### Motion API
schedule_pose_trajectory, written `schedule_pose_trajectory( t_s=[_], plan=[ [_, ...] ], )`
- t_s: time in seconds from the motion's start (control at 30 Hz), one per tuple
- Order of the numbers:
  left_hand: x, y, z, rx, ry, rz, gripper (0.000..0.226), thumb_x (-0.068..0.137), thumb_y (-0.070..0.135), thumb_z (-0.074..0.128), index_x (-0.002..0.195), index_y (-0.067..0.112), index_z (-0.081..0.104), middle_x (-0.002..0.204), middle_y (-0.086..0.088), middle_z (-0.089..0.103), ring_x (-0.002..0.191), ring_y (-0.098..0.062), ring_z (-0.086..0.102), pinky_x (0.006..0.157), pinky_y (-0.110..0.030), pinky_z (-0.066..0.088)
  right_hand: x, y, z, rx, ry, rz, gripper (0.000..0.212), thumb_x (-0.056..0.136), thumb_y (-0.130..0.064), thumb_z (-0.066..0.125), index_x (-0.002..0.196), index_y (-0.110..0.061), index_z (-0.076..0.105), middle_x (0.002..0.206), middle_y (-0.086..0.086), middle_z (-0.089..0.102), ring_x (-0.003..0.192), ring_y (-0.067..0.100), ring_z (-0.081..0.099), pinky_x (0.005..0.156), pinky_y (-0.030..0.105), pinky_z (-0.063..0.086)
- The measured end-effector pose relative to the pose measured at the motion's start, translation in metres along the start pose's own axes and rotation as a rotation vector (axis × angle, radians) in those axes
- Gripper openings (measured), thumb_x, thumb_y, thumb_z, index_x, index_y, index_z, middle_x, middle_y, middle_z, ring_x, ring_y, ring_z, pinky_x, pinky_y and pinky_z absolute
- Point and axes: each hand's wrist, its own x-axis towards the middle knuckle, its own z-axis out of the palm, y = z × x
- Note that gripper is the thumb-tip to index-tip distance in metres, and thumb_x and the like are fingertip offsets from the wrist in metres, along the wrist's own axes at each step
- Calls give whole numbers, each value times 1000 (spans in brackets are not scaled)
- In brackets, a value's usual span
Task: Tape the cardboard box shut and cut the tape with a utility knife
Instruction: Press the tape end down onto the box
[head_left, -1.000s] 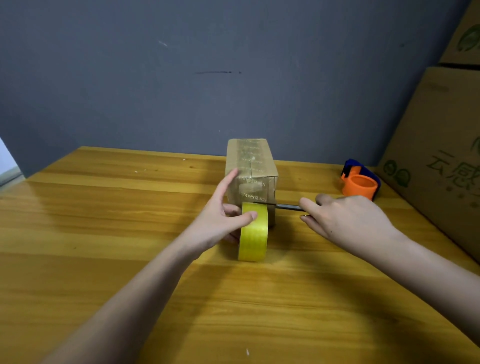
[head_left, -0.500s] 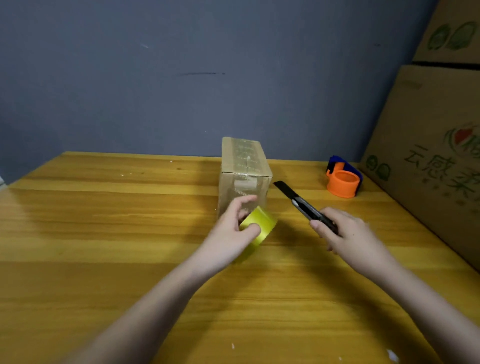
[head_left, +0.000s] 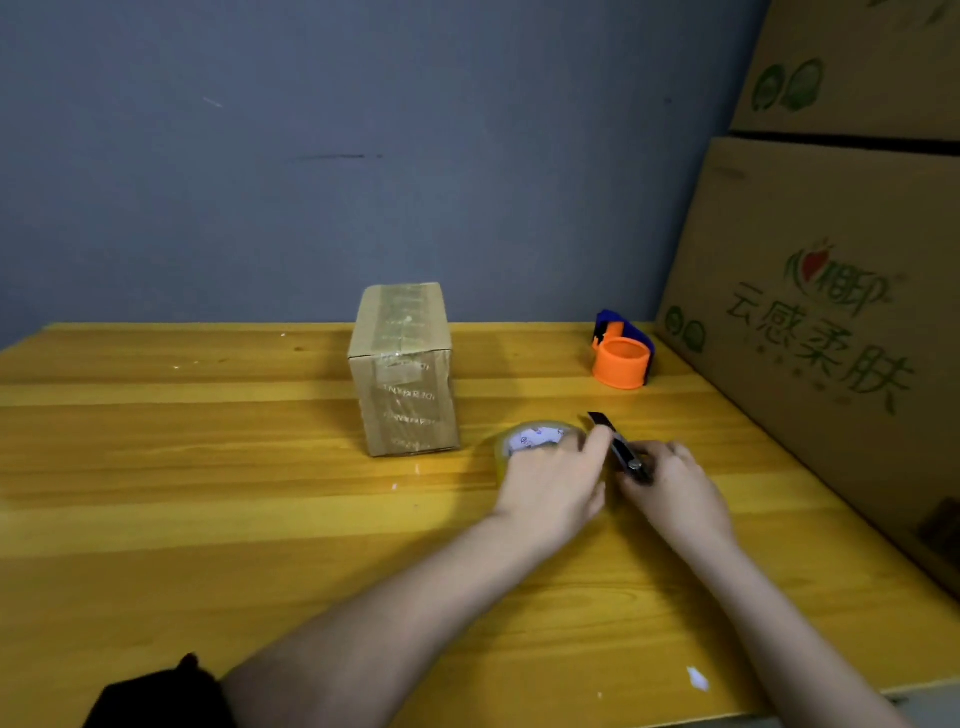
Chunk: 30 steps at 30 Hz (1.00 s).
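A small cardboard box (head_left: 405, 369) stands upright on the wooden table (head_left: 208, 467), with clear tape running over its top and down its front face. To its right the yellowish tape roll (head_left: 535, 439) lies flat on the table. My left hand (head_left: 553, 480) rests on the roll's near side, fingers spread over it. My right hand (head_left: 675, 491) grips the black utility knife (head_left: 618, 447), whose tip points up and away, just right of the roll. Both hands sit close together, apart from the box.
An orange and blue tape dispenser (head_left: 623, 358) stands at the back right of the table. Large printed cardboard cartons (head_left: 831, 312) are stacked along the right edge. A grey wall closes the back. A dark object (head_left: 161, 696) shows at the bottom left.
The tape roll has come away from the box and been laid flat to its right. My left hand moved right with it. My right hand drew the knife back from the box.
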Motion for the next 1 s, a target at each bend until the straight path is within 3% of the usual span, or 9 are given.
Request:
schedule_pose_trajectory(
  t_s=[0.07, 0.13, 0.4, 0.47, 0.53, 0.6, 0.77, 0.9, 1.0],
  plan=[
    [4, 6, 10, 70, -18, 21, 52, 59, 36, 77, 104, 21, 56, 73, 0, 67, 48, -21, 64, 35, -21, 34, 0, 2, 1, -102, 35, 19, 45, 89, -38, 55, 132, -27, 50, 125, 8, 49, 110, 35, 59, 83, 42, 48],
    [11, 8, 21, 86, -12, 54, 54, 49, 35, 82, 97, 25, 59, 65, 1, 63, 38, -17, 58, 32, -18, 29, 0, 3, 3, -154, 61, 21, 43, 90, -40, 52, 131, -26, 50, 122, 10, 50, 110, 35, 57, 82, 41, 49],
    [12, 11, 27, 198, -126, 57, 27, 53, 42, 77, 76, 32, 65, 69, 3, 64, 40, -11, 57, 38, -22, 18, -1, 2, 9, -175, 76, 22, 43, 92, -47, 44, 126, -22, 55, 117, 11, 46, 108, 36, 56, 83, 40, 49],
    [11, 11, 26, 200, -150, 56, 24, 66, 38, 70, 86, 27, 64, 72, 1, 67, 51, -15, 64, 43, -24, 22, -2, 1, 9, -177, 74, 23, 44, 92, -49, 43, 124, -21, 56, 116, 11, 46, 106, 36, 57, 81, 39, 48],
    [14, 12, 26, 127, -174, 63, 24, 86, 23, 55, 108, 15, 56, 91, -10, 69, 75, -30, 68, 51, -29, 30, -3, 0, 8, -187, 74, 19, 44, 92, -49, 43, 124, -20, 56, 115, 11, 46, 106, 35, 57, 80, 39, 49],
    [19, 13, 24, 80, -168, 51, 31, 92, 15, 44, 123, 9, 46, 104, -17, 65, 90, -35, 65, 58, -32, 31, -3, 0, 7, -180, 75, 20, 44, 92, -49, 44, 124, -21, 57, 115, 11, 46, 107, 35, 57, 81, 40, 49],
    [23, 17, 22, 85, -170, 49, 39, 94, 18, 44, 131, 9, 37, 115, -16, 63, 102, -33, 63, 64, -33, 31, -3, -2, 1, -164, 99, 40, 45, 93, -50, 39, 127, -24, 54, 124, 11, 49, 116, 33, 52, 87, 40, 46],
    [19, 14, 12, 66, -202, 4, 59, 92, 23, 48, 145, 20, 21, 127, -20, 51, 110, -35, 56, 71, -37, 38, 0, -10, -14, -80, 257, -20, 42, 93, -42, 44, 125, -18, 56, 121, 12, 52, 115, 33, 49, 87, 41, 45],
    [9, 0, -2, 14, -20, 47, 50, 84, 30, 57, 130, 16, 43, 115, -17, 54, 102, -35, 58, 77, -40, 47, 5, -29, -24, 16, 349, -144, 31, 93, -33, 46, 116, -18, 59, 114, 8, 57, 109, 30, 52, 83, 40, 45]
  ],
)
